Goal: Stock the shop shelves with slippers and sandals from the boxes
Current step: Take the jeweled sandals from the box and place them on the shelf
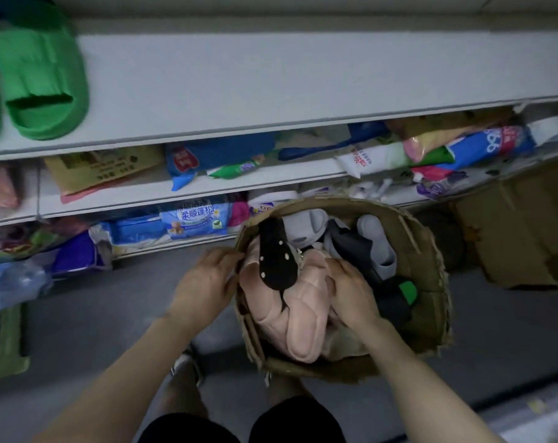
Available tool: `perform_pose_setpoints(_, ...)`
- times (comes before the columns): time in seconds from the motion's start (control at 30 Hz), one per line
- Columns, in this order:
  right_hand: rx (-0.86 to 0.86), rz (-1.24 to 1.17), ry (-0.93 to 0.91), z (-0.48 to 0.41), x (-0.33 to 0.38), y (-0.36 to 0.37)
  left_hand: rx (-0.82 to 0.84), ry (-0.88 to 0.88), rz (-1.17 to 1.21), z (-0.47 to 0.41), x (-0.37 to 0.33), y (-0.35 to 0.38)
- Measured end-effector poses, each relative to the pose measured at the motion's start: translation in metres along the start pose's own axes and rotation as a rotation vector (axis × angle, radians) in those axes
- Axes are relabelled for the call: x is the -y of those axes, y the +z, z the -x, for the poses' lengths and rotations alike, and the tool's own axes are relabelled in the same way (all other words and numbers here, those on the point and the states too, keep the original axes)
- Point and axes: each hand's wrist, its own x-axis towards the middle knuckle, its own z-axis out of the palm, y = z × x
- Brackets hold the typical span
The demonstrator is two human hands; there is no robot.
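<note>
Barely begun, I'd judge: only green slippers (41, 81) sit on the top shelf (271, 75), with plenty of board beside them. The box (431, 266) on the floor is heaped with pink slippers (290, 314), a black one (276, 257) and grey ones (306, 228). The left hand (207, 276) curls its fingers over the box rim. The right hand (351, 289) is inside, gripping the pink slippers, not yet lifted out.

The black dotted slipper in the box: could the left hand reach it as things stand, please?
Probably yes. The black slipper lies uncovered on top of the pink slippers, and the left hand is at the box rim right beside it.
</note>
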Motion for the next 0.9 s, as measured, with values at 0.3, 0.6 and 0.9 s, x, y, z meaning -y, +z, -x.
perform_pose_setpoints(0.3,0.309,0.161,-0.077,-0.055,-0.031,0.022,0.145,-0.256,0.045,-0.015,-0.066,0.090)
perform_pose_setpoints(0.6,0.152,-0.157,-0.042,-0.023,-0.089,0.019,0.036,-0.356,-0.028,-0.054,-0.090,0.093)
perform_pose_setpoints(0.9,0.164,-0.148,0.579,0.016,-0.143,0.002,-0.410,-0.717,0.512,-0.057,-0.113,0.020)
